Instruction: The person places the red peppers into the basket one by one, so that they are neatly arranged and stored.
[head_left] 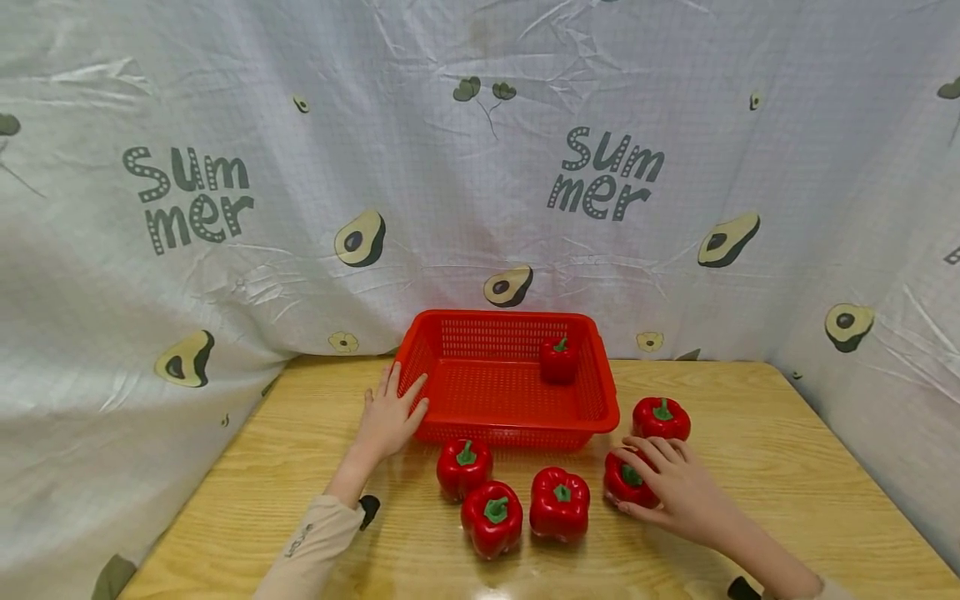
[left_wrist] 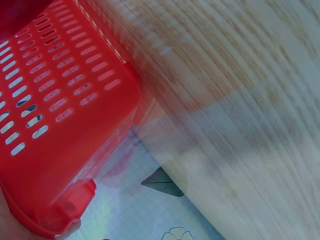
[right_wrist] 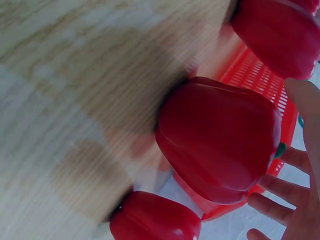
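Observation:
My left hand (head_left: 392, 421) rests at the left front edge of a red plastic basket (head_left: 517, 437), fingers spread and straight. In the left wrist view, its fingers (left_wrist: 10, 225) show at the basket's rim. My right hand (head_left: 678, 487) reaches over a red bell pepper (head_left: 619, 479) with a green stem, thumb and fingers spread on either side of it. The right wrist view has this bell pepper (right_wrist: 220, 140) in the middle, with the fingers (right_wrist: 280, 190) beyond it and the thumb apart from its side. Another bell pepper (head_left: 662, 418) stands just behind it.
Inside the basket, one red bell pepper (head_left: 558, 362) stands at the back right. More bell peppers (head_left: 492, 533) (head_left: 463, 479) (head_left: 559, 512) stand on the wooden table (head_left: 247, 492) in front of the basket. A printed white curtain (head_left: 450, 167) hangs behind and along the sides.

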